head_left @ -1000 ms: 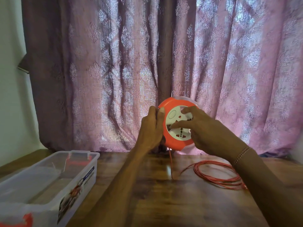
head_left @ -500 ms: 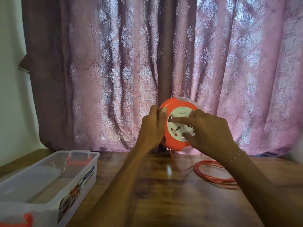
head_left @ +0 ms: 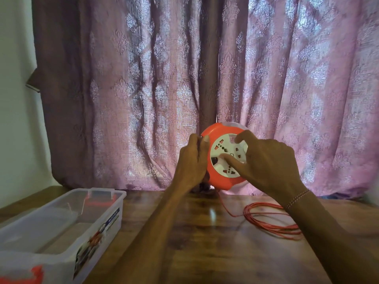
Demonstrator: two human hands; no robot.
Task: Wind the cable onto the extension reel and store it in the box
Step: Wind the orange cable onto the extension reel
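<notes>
Clearly the winding is under way and far from finished. The extension reel [head_left: 223,158] is held up off the bench [head_left: 194,238], its white socket face turned toward the camera. The left hand [head_left: 191,162] grips the reel's left rim, fingers curled round the orange edge with the thumb on the front. The right hand [head_left: 266,162] lies on the socket face with fingers spread and bent, fingertips pressing the white disc, apparently to turn it.

From the bottom of the reel a single strand of the orange cable [head_left: 272,224] drops to the bench and runs into a loose coil of several loops lying below and to the right of the reel, under the right wrist. How much cable already sits inside the reel cannot be told, since the drum is hidden.

The clear plastic box [head_left: 98,228] stands open on the bench well to the left of the reel and nearer the camera, with nothing of the reel in it.

Judging from this, the whole loose coil remains to be taken in, and then the reel must go into the box.
</notes>
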